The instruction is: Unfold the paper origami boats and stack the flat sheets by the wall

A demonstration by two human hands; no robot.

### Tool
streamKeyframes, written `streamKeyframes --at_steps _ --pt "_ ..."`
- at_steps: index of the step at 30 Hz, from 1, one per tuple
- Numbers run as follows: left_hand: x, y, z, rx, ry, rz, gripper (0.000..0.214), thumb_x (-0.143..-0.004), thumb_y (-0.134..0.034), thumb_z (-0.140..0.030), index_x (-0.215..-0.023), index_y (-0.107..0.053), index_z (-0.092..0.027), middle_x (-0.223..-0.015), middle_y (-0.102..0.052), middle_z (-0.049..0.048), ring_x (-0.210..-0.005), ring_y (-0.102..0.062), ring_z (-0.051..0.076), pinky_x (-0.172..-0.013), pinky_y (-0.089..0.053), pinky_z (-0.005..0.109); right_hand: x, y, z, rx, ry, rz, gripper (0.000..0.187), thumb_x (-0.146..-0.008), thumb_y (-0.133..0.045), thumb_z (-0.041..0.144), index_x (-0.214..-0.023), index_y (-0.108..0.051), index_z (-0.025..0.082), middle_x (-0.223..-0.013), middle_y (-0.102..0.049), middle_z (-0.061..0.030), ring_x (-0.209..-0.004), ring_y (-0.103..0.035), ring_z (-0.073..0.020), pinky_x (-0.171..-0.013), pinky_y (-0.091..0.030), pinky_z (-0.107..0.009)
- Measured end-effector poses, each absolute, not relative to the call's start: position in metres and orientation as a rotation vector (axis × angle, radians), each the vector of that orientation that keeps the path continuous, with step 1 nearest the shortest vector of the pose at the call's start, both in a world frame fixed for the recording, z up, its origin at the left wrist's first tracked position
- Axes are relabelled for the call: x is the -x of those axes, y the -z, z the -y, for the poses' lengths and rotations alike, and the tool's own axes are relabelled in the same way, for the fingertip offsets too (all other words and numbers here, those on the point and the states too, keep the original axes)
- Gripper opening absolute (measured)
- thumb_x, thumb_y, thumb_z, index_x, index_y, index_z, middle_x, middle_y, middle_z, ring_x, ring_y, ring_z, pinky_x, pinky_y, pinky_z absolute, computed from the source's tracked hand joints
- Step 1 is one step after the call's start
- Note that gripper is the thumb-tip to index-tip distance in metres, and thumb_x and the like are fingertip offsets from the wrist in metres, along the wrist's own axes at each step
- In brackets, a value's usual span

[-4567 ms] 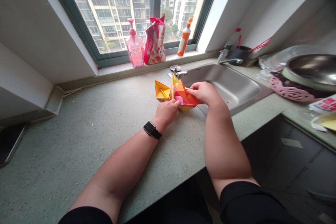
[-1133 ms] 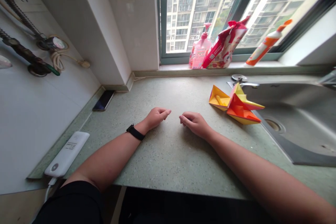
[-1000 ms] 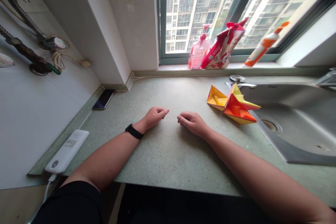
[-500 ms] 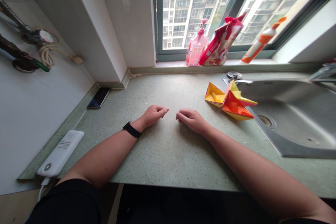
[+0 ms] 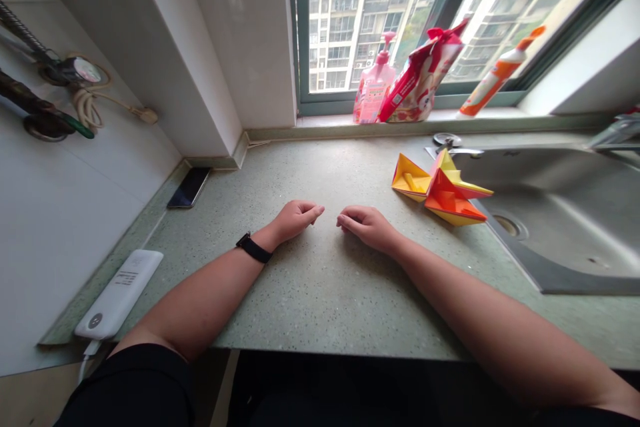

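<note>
Pale green speckled counter (image 5: 300, 307) runs beneath a window in the head view, with a steel sink (image 5: 590, 284) let into it at the right. On it, just left of the sink, stands a folded paper piece (image 5: 445, 200) in yellow, orange and red, one tip appearing to reach over the sink's edge. Its folding looks complete, or at least paused: the pockets stand open and the piece keeps its shape unaided; no fold plainly left to make can be seen. Neither hand touches it. The left hand (image 5: 299, 219) rests loosely curled, thumb against the fingers, and the right hand (image 5: 367, 225), nearer the paper, is curled much the same; no object shows in either, though the palms are hidden. As for containers, the paper's left and near pockets show only folded flaps, and the sink shows its drain (image 5: 510, 227). Along the far sill are a pink pump bottle (image 5: 371, 95), a red bag (image 5: 423, 83) and an orange-and-white bottle (image 5: 493, 85); what they contain cannot be told. At the left lie a phone (image 5: 189, 188) and, nearer, a white device (image 5: 120, 293) with a cable.
</note>
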State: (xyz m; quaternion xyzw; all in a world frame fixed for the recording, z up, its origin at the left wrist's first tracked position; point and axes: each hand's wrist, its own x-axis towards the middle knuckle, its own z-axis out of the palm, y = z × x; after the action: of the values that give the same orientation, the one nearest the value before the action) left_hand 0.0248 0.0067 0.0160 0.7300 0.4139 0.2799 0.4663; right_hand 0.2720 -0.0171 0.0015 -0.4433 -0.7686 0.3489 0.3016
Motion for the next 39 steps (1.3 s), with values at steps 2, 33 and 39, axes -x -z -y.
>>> streamKeyframes --at_steps 2,33,39 --pt "-0.025 -0.016 -0.006 -1.789 -0.686 -1.021 0.053 -0.095 -0.055 -0.066 -0.065 -0.051 -0.022 -0.055 -0.042 -0.005 -0.054 -0.038 0.012 -0.055 -0.03 0.028 -0.273 -0.001 0.018 1.172 -0.932 2.039 0.036 -0.101 -0.056 0.049 -0.084 -0.075 0.023 -0.075 -0.073 -0.0038 -0.074 -0.067 -0.0204 -0.074 -0.051 -0.033" --pt "-0.023 -0.016 -0.006 -1.75 -0.668 -1.054 0.049 -0.093 -0.058 -0.064 -0.068 -0.059 -0.021 -0.057 -0.051 -0.0036 -0.053 -0.047 0.013 -0.056 -0.038 0.026 -0.285 -0.03 0.021 1.111 -0.827 1.767 0.034 -0.098 -0.068 0.053 -0.113 -0.077 0.024 -0.106 -0.08 -0.0087 -0.101 -0.075 -0.0245 -0.092 -0.059 -0.041" --pt "-0.023 -0.02 -0.005 -1.781 -0.657 -1.073 0.048 -0.094 -0.058 -0.062 -0.069 -0.059 -0.021 -0.057 -0.052 -0.003 -0.053 -0.047 0.013 -0.054 -0.037 0.026 -0.342 -0.082 0.018 1.252 -0.359 1.498 0.029 -0.104 -0.06 0.05 -0.109 -0.074 0.025 -0.1 -0.077 -0.0077 -0.098 -0.075 -0.0237 -0.093 -0.061 -0.04"
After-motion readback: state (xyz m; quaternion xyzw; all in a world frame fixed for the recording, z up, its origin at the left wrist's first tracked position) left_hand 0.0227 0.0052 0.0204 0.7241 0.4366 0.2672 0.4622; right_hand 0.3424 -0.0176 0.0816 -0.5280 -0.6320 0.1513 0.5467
